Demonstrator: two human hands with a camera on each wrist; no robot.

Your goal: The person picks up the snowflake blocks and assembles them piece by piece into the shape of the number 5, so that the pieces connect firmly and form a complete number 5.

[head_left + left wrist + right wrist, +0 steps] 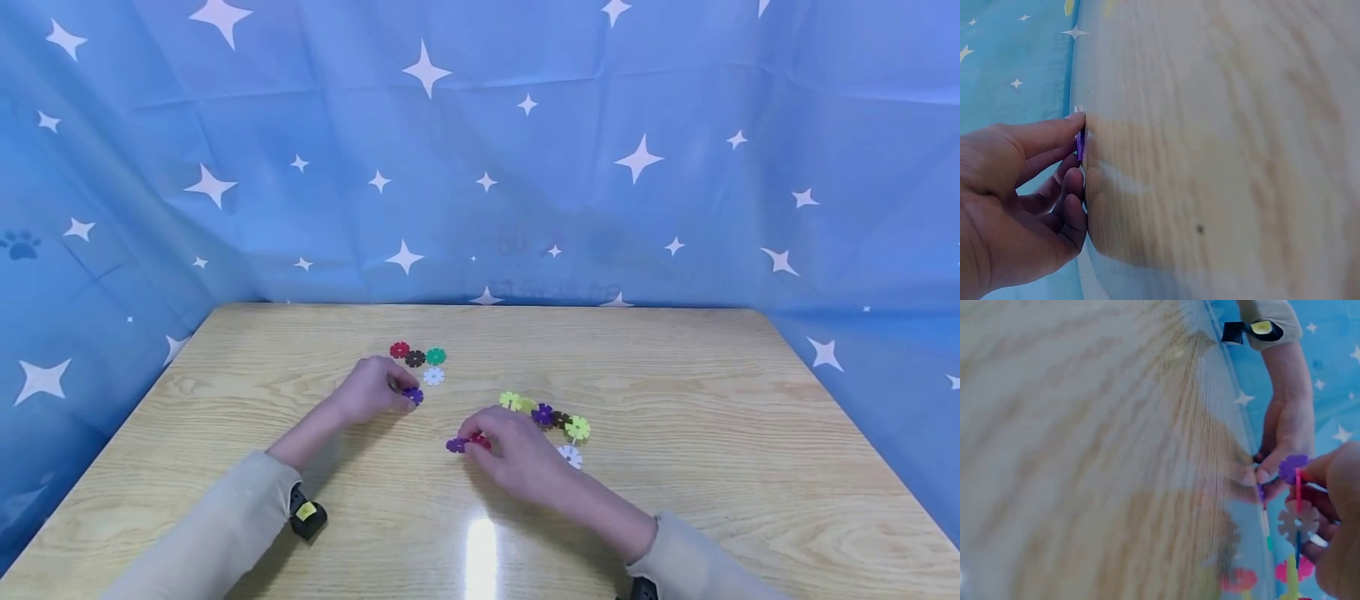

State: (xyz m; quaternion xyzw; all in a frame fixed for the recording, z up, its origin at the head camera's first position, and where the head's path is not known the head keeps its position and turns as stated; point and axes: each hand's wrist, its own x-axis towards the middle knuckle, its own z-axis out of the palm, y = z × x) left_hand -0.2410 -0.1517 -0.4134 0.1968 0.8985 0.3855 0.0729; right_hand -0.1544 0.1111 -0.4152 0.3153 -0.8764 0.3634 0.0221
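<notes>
My left hand [375, 389] is over the left part of the table, thumb and fingers around a purple notched disc [412, 396] at the tabletop. In the left wrist view the purple disc [1080, 145] shows edge-on between them. My right hand [517, 454] pinches a red disc [480, 441] that joins a purple disc [457, 446]. In the right wrist view, the purple disc [1293, 469], an edge-on red disc [1299, 487] and a white disc [1299, 522] form part of a linked chain. The hand hides some of the chain.
Beyond my left hand lie a red disc [400, 350], a dark brown disc [416, 358], a green disc [435, 357] and a white disc [433, 377]. Behind my right hand, yellow [577, 428], purple, brown and white discs run along the wooden table [712, 400]. A starry blue cloth [465, 150] hangs behind.
</notes>
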